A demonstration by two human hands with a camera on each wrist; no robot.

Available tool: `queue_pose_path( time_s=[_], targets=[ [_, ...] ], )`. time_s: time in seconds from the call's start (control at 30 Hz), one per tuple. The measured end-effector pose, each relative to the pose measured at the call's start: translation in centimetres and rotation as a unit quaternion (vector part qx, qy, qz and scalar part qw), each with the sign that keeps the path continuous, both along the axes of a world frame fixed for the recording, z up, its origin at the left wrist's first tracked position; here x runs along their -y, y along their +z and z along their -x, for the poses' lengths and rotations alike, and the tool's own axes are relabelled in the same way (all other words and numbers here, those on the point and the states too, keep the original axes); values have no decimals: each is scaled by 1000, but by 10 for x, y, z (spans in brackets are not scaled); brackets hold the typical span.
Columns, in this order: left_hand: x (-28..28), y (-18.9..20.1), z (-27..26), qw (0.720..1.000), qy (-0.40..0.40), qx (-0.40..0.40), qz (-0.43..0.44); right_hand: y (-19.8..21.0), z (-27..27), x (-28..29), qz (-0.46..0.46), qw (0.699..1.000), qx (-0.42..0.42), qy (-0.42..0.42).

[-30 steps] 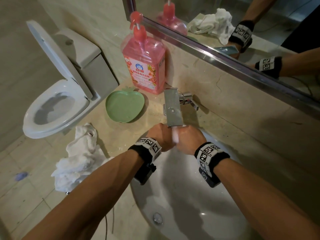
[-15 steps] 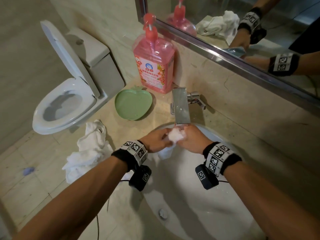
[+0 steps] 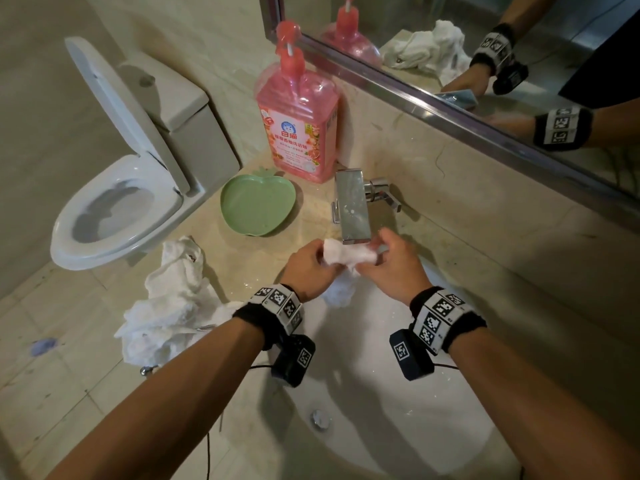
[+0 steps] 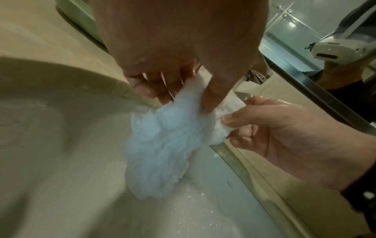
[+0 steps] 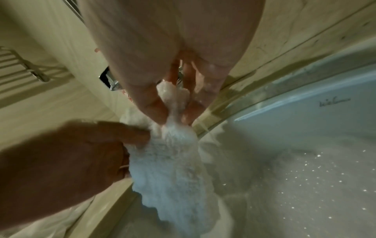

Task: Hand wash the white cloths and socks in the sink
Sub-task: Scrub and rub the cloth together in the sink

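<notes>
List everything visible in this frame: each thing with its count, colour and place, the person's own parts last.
white cloth: one, white, held under the tap, over the sink
cloth pile: one heap, white, counter left of the sink
sink: one, white, set in the counter
tap: one, chrome, behind the sink
soap bottle: one, pink, against the wall
dish: one, green, apple-shaped, beside the bottle
toilet: one, white, lid up, far left
mirror: one, above the counter
left hand: grips the cloth
right hand: pinches the cloth
</notes>
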State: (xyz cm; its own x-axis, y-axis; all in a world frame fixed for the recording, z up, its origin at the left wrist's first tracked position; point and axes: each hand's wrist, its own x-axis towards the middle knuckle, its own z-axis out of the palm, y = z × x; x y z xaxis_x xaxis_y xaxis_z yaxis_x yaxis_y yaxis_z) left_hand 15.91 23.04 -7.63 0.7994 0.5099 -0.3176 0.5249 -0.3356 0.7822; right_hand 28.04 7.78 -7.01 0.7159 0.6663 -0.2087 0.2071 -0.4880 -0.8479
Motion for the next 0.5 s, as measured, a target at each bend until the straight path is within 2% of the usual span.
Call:
queue_pose_path(
  time_s=[0.07, 0.13, 0.2, 0.3, 0.4, 0.5],
  targets=[
    [2, 0, -7, 998, -42, -7, 41, 0, -2, 4, 7, 1000, -17, -5],
    [2, 3, -13, 991, -69, 12, 112, -1, -6, 8, -8, 996, -87, -17],
    [1, 5, -17, 978, -61, 55, 191, -2, -9, 15, -27, 987, -159, -24],
    [-1, 6, -21, 967, -16, 108, 232, -4, -10, 21, -34, 976, -215, -8],
    [-6, 9, -19, 976, -27, 118, 180, -7, -5, 16, -30, 975, -214, 42],
    [-20, 10, -12, 997, -65, 38, 7, -8, -5, 13, 0, 982, -186, 47]
  ],
)
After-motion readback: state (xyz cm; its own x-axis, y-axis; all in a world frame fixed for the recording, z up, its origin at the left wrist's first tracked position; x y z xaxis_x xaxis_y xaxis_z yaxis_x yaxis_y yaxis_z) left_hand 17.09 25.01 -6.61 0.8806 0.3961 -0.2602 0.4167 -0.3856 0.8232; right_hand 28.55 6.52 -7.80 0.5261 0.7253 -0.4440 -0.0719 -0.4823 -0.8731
